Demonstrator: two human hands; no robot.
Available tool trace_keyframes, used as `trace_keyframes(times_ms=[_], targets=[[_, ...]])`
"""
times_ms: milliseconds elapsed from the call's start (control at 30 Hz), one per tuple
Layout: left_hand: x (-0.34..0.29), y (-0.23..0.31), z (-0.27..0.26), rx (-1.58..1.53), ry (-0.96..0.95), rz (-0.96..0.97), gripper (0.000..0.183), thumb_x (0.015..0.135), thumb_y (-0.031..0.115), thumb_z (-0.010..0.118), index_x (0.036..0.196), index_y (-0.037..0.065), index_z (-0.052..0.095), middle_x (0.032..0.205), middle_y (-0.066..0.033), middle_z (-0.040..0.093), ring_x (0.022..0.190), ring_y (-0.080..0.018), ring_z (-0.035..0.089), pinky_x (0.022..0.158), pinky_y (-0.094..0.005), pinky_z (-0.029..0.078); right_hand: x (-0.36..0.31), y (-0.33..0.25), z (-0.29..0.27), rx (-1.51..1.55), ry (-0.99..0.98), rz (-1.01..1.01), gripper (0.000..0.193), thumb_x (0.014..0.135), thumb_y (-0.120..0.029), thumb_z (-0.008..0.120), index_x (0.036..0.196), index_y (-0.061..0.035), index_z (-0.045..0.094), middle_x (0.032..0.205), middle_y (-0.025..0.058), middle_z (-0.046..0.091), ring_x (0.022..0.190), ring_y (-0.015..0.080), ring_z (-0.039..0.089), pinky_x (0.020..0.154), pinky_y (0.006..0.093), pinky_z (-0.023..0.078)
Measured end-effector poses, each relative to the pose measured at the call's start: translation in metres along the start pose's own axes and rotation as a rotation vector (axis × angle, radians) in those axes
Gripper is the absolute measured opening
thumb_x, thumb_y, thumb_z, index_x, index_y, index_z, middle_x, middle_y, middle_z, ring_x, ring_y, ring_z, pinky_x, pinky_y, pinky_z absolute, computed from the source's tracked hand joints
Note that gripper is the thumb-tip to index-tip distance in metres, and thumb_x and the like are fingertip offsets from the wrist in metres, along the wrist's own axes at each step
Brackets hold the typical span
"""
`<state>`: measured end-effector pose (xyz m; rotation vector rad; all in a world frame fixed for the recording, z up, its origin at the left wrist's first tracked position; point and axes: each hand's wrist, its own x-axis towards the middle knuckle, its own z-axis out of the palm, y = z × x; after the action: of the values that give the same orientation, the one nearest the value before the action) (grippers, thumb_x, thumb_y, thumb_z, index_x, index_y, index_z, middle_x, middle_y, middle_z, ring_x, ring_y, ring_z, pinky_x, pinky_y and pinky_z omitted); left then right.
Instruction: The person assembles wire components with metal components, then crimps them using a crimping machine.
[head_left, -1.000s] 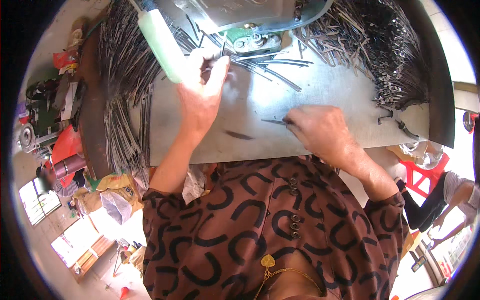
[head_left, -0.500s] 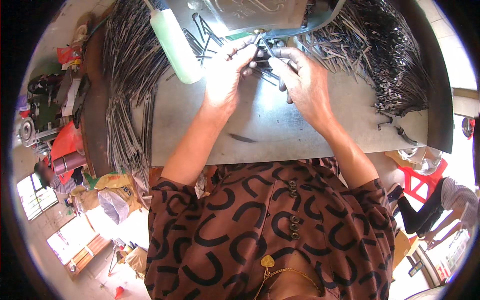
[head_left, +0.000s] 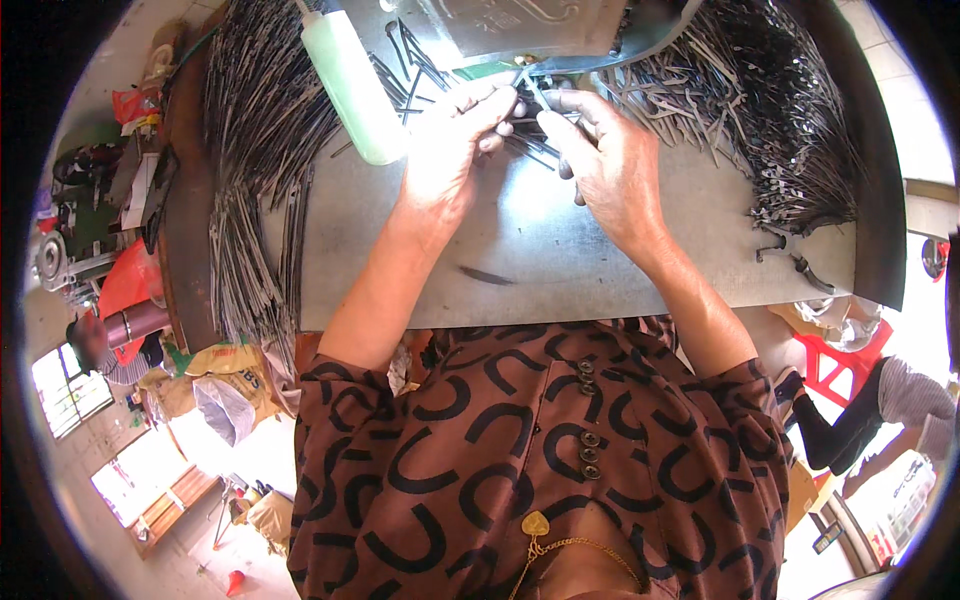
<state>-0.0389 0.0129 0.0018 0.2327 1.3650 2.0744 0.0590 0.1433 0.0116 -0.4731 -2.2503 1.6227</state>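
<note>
At the far edge of the metal tabletop [head_left: 420, 285], both my hands are raised close together beneath a metal machine housing [head_left: 480, 35]. My left hand [head_left: 450, 135] is closed, its fingertips pinching a thin metal piece that is mostly hidden by them. A slim, shiny metal strip [head_left: 538, 95] is gripped between the thumb and fingers of my right hand [head_left: 610, 155]. The tips of the two pieces meet in a narrow V just under the housing; whether they are joined I cannot tell. Several dark metal strips [head_left: 530, 152] lie on the table behind and below my fingers.
Heaped dark metal strips [head_left: 265, 110] cover the left side, with more piles [head_left: 690, 90] at the right. A pale green lamp tube [head_left: 350, 90] hangs beside my left hand. A plier-like tool [head_left: 812, 272] rests near the right edge. Another person's leg [head_left: 845, 420] shows beyond, by a red stool [head_left: 840, 365].
My hands stay almost in place, with the left shifting slightly left. The strip in my right hand now catches more light. At the right, the other person has moved a little.
</note>
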Motion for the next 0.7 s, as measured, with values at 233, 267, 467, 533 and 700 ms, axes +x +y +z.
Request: trace_keyframes(times_ms=[233, 267, 467, 533, 700], targets=[[0.001, -0.010, -0.001, 0.027, 0.027, 0.025, 0.026, 0.087, 0.010, 0.062, 0.109, -0.003, 0.062, 0.081, -0.0002, 0.062, 0.067, -0.0033, 0.049, 0.055, -0.0157, 0.035, 0.001, 0.012, 0.008, -0.049, 0.058, -0.142, 0.018, 0.087, -0.016, 0.060, 0.099, -0.0028, 0.062, 0.063, 0.0111, 0.062, 0.049, 0.0148, 0.058, 0.049, 0.0288, 0.045], [-0.002, -0.011, 0.000, 0.008, 0.045, 0.031, 0.026, 0.087, 0.010, 0.062, 0.110, -0.003, 0.062, 0.082, -0.0002, 0.062, 0.067, -0.0034, 0.049, 0.055, -0.0158, 0.035, -0.003, 0.006, 0.007, -0.016, 0.012, -0.012, 0.017, 0.088, -0.016, 0.059, 0.099, -0.0036, 0.061, 0.064, 0.0109, 0.062, 0.048, 0.0155, 0.058, 0.049, 0.0291, 0.045], [-0.012, -0.019, 0.010, -0.160, 0.075, 0.039, 0.019, 0.087, 0.009, 0.061, 0.102, -0.001, 0.063, 0.083, -0.0030, 0.062, 0.068, -0.0053, 0.050, 0.056, -0.0165, 0.036, -0.010, 0.010, 0.023, 0.063, 0.125, -0.041, 0.017, 0.090, -0.017, 0.057, 0.101, -0.0049, 0.061, 0.058, 0.0075, 0.057, 0.043, 0.0119, 0.053, 0.044, 0.0299, 0.043], [-0.014, -0.016, 0.019, -0.152, 0.106, 0.045, 0.018, 0.087, 0.009, 0.061, 0.101, -0.001, 0.063, 0.082, -0.0028, 0.062, 0.068, -0.0053, 0.050, 0.056, -0.0165, 0.036, -0.011, 0.007, 0.018, 0.080, 0.085, 0.024, 0.017, 0.090, -0.017, 0.057, 0.101, -0.0045, 0.061, 0.059, 0.0067, 0.057, 0.044, 0.0109, 0.053, 0.043, 0.0287, 0.043], [-0.011, -0.016, 0.015, -0.154, 0.146, 0.025, 0.017, 0.087, 0.010, 0.061, 0.101, 0.000, 0.063, 0.081, -0.0020, 0.061, 0.067, -0.0054, 0.049, 0.057, -0.0167, 0.037, -0.008, -0.002, 0.015, 0.165, 0.012, 0.142, 0.018, 0.091, -0.017, 0.056, 0.103, -0.0035, 0.060, 0.061, 0.0038, 0.056, 0.047, 0.0073, 0.052, 0.040, 0.0245, 0.041]])
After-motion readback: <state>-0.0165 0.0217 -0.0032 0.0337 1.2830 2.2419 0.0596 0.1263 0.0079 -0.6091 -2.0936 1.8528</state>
